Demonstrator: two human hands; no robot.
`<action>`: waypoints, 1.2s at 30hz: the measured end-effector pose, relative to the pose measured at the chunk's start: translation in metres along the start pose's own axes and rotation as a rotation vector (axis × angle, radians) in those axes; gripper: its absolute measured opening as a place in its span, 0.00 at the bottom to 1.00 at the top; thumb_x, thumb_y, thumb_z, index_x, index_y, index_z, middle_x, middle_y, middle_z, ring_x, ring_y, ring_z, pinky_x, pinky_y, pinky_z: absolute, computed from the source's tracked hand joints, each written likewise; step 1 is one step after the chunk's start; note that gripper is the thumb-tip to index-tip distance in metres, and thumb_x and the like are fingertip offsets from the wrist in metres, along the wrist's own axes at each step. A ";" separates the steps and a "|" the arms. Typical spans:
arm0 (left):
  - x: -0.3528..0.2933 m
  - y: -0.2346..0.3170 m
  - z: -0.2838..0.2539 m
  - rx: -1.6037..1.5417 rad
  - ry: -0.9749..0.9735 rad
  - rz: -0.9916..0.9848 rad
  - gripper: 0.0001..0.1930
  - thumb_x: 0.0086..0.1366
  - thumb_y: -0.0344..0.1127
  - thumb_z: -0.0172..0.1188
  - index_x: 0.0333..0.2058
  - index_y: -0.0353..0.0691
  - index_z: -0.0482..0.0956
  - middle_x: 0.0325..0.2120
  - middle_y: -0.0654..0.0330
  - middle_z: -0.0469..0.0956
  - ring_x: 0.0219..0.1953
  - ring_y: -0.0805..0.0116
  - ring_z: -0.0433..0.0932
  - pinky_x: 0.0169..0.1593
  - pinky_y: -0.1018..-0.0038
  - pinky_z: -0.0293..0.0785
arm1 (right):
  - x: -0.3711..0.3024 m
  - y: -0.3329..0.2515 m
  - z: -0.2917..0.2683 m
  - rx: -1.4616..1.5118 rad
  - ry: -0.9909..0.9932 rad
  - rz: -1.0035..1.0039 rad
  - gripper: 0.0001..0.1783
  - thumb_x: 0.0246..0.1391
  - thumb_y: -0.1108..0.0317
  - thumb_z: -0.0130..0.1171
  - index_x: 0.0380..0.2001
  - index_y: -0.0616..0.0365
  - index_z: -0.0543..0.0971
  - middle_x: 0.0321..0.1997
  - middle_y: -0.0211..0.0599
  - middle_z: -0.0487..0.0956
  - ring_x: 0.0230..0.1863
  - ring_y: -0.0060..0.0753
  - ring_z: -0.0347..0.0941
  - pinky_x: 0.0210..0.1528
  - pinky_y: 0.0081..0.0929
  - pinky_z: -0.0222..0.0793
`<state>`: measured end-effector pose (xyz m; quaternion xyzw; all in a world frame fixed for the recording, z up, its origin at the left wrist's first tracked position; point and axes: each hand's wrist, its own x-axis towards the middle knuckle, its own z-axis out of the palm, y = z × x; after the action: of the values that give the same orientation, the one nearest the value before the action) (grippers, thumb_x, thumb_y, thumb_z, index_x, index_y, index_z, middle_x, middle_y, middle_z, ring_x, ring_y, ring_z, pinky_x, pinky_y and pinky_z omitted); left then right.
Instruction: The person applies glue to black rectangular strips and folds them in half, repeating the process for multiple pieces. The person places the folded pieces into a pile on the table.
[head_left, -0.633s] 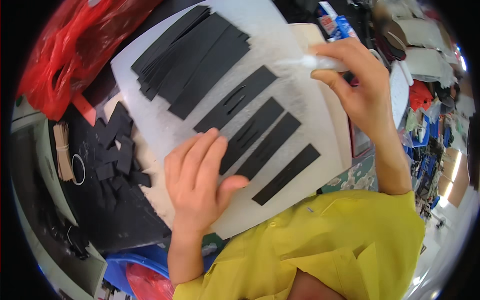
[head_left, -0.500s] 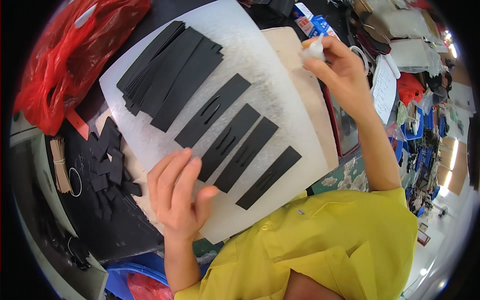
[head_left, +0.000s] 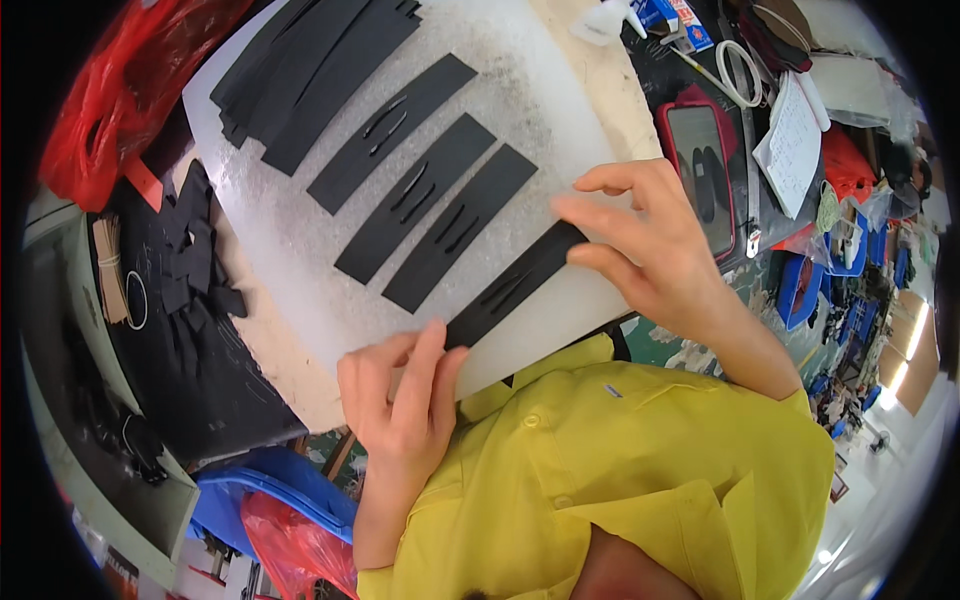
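A black strip [head_left: 515, 287] with short glossy lines across its middle lies slantwise near the front edge of the white board [head_left: 300, 260]. My left hand [head_left: 402, 395] has its thumb and forefinger closed at the strip's lower left end. Around the upper right end, my right hand [head_left: 645, 240] is open, thumb and forefinger apart on either side of it. Three more strips with similar paired lines lie in a row beyond, the closest being a flat black strip [head_left: 470, 215]. A white squeeze bottle [head_left: 598, 22] rests at the board's far right.
A fanned pile of black strips [head_left: 310, 70] covers the board's far left. Small black pieces [head_left: 190, 260] lie left of it, near a red plastic bag [head_left: 140, 90]. On the right are a red-edged phone [head_left: 700, 165] and a notebook [head_left: 790, 150]. A blue bin [head_left: 260, 490] stands below the table.
The squeeze bottle has left my right hand and now rests at the far right. Both hands have come to the ends of the nearest strip. The view has shifted, so the board appears higher.
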<state>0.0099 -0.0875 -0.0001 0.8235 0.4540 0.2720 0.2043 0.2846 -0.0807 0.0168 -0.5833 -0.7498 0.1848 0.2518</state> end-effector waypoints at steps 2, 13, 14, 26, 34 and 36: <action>-0.003 0.003 0.002 0.008 -0.025 -0.053 0.20 0.50 0.27 0.75 0.45 0.38 0.85 0.36 0.57 0.78 0.33 0.61 0.71 0.36 0.69 0.68 | -0.005 -0.004 0.009 -0.068 0.015 -0.063 0.16 0.45 0.74 0.71 0.41 0.54 0.83 0.49 0.35 0.76 0.48 0.43 0.70 0.48 0.34 0.68; 0.003 0.021 0.016 -0.218 0.178 -0.125 0.13 0.49 0.16 0.66 0.34 0.36 0.80 0.28 0.58 0.78 0.27 0.58 0.74 0.32 0.69 0.69 | -0.014 -0.028 0.014 -0.014 0.036 -0.085 0.11 0.46 0.79 0.68 0.35 0.59 0.81 0.30 0.33 0.77 0.29 0.37 0.74 0.29 0.29 0.70; 0.005 0.023 0.022 -0.211 0.230 -0.107 0.14 0.49 0.15 0.66 0.34 0.36 0.80 0.27 0.58 0.78 0.26 0.58 0.74 0.31 0.69 0.69 | -0.014 -0.036 0.018 -0.055 0.039 -0.099 0.12 0.46 0.79 0.68 0.37 0.59 0.82 0.30 0.33 0.77 0.29 0.37 0.74 0.30 0.29 0.71; 0.004 0.003 0.029 -0.136 0.097 0.188 0.18 0.48 0.20 0.68 0.42 0.33 0.86 0.43 0.51 0.82 0.40 0.54 0.80 0.41 0.67 0.78 | -0.049 -0.029 0.044 0.004 0.066 -0.168 0.31 0.44 0.83 0.63 0.56 0.59 0.80 0.49 0.36 0.76 0.44 0.38 0.71 0.44 0.31 0.72; 0.005 0.005 0.030 -0.116 0.073 0.185 0.17 0.49 0.20 0.67 0.41 0.31 0.86 0.43 0.53 0.82 0.41 0.56 0.80 0.42 0.68 0.77 | -0.051 -0.029 0.049 -0.105 0.045 -0.202 0.28 0.47 0.79 0.61 0.56 0.60 0.80 0.51 0.32 0.75 0.46 0.35 0.68 0.47 0.28 0.68; 0.005 0.005 0.031 -0.116 0.078 0.186 0.17 0.49 0.20 0.67 0.41 0.31 0.86 0.43 0.54 0.82 0.41 0.57 0.79 0.42 0.69 0.77 | -0.052 -0.029 0.050 -0.111 0.042 -0.203 0.28 0.47 0.77 0.61 0.56 0.60 0.80 0.52 0.31 0.75 0.46 0.35 0.68 0.47 0.28 0.67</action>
<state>0.0347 -0.0884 -0.0194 0.8375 0.3669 0.3477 0.2076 0.2422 -0.1372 -0.0149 -0.5211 -0.8087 0.1041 0.2523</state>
